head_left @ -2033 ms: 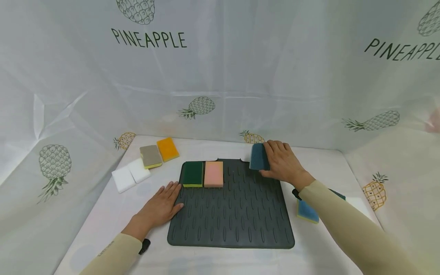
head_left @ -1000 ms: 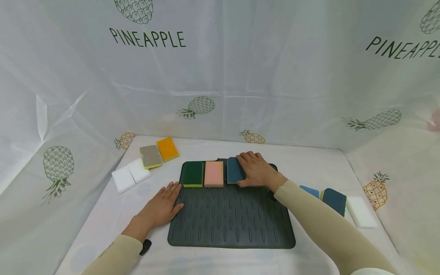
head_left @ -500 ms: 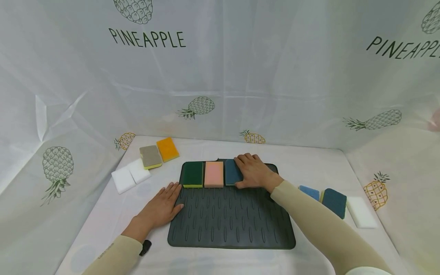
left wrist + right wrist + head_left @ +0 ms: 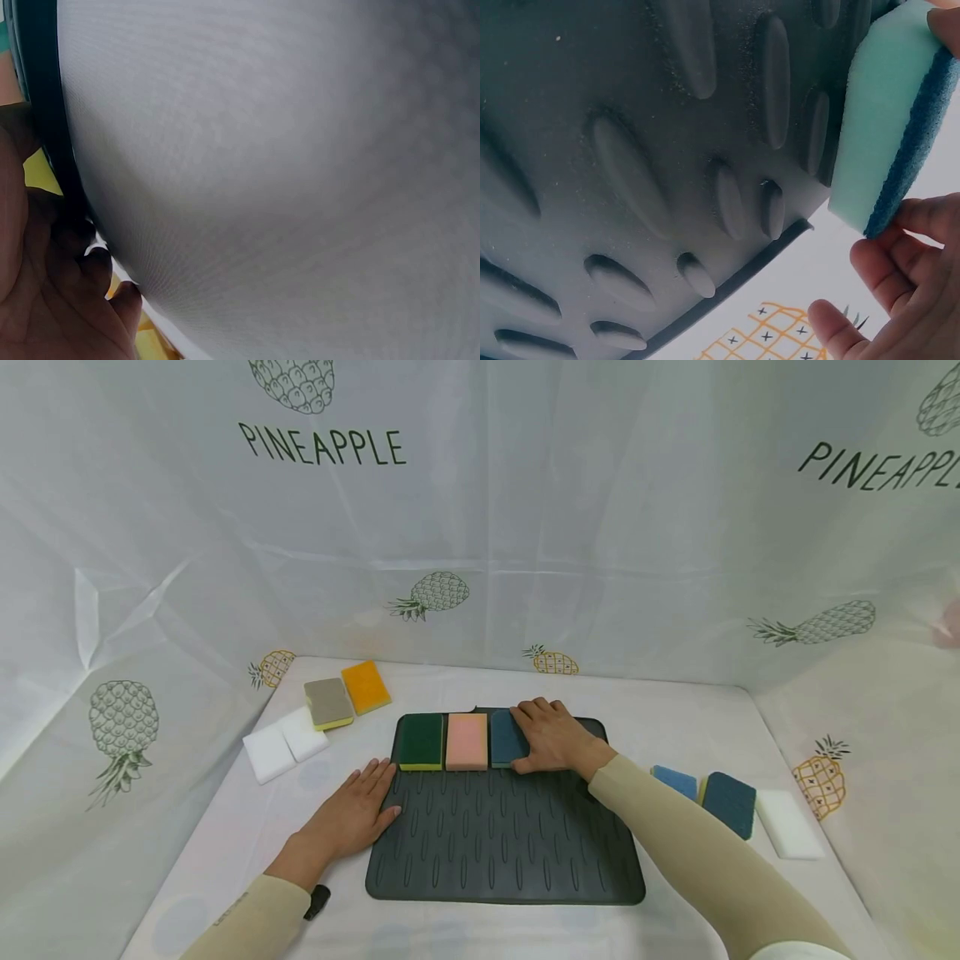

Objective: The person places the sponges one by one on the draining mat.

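Note:
On the dark grey ribbed mat point(image 4: 502, 835), a dark green sponge point(image 4: 421, 741) and a pink sponge point(image 4: 467, 741) lie side by side along the far edge. Just right of the pink one is a blue scouring sponge point(image 4: 507, 739), gripped between thumb and fingers of my right hand point(image 4: 551, 735). From the right wrist, its foam body looks mint green point(image 4: 877, 127), and my right fingers point(image 4: 889, 266) touch its end. My left hand point(image 4: 348, 810) rests with straight fingers on the mat's left edge; in the left wrist view this hand point(image 4: 60, 292) shows only partly.
At the back left lie white sponges point(image 4: 285, 743), a grey-topped sponge point(image 4: 329, 702) and an orange sponge point(image 4: 367, 687). Right of the mat are a light blue sponge point(image 4: 675, 781), a dark blue sponge point(image 4: 728, 805) and a white block point(image 4: 788, 824). A pineapple-print sheet point(image 4: 600, 527) rises behind.
My right hand has carried the blue sponge leftward from above the mat's right corner, down beside the pink one, then slid it slightly closer to it. My left hand has stayed put.

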Available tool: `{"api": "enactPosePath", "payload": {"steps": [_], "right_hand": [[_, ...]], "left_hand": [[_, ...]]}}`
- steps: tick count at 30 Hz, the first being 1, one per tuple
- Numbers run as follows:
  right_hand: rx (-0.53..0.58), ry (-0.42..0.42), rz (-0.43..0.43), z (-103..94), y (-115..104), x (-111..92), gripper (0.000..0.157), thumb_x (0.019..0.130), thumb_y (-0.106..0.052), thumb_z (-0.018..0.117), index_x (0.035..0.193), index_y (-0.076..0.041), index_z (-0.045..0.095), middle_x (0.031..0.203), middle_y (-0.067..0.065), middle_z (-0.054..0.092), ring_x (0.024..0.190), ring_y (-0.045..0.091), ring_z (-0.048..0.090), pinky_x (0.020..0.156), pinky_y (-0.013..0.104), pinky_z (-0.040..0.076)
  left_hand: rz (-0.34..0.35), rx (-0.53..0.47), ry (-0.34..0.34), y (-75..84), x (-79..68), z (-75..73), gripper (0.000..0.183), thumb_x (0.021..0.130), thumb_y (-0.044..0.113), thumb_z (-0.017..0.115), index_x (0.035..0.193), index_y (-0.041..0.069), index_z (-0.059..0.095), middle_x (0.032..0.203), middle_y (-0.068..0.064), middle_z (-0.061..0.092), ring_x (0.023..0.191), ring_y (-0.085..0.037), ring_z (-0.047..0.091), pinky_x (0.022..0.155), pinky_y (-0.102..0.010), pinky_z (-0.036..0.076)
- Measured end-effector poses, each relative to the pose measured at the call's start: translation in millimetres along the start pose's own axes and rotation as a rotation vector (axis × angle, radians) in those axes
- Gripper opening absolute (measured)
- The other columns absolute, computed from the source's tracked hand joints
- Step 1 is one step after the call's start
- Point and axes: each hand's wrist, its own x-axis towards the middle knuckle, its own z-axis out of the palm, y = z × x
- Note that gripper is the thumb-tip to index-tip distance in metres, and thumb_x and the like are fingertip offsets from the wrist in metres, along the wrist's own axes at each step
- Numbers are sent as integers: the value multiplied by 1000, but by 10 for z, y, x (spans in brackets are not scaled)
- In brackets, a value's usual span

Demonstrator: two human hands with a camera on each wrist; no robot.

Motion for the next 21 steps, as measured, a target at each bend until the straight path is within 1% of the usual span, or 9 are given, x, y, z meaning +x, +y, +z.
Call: {"api": "enactPosePath", "payload": {"steps": [6,15,21], "right_hand": [[21,-16,12,4,-2,0,98,89,-67,66,160,-4,41,159,15,47,145,35,45,115,59,41],[19,-19,12,-30,-17,-14,98,90,-68,66,160,-4,41,160,15,48,146,36,46,114,59,42],[21,-28,21,-14,-13,-12,100,89,-70,65,161,-5,40,161,15,47,146,35,45,114,59,41]], "left_hand": [[0,1,0,6,-5,-6,75,109,42,57,164,-3,31,169,-23,34,158,-42,30,127,-60,29],[2,2,5,17,-12,-9,76,108,42,57,164,-3,31,169,-23,33,158,-42,30,127,-60,29],[1,0,5,21,-20,-5,76,108,42,57,163,-3,31,169,-23,34,158,-42,30,127,-60,29]]}}
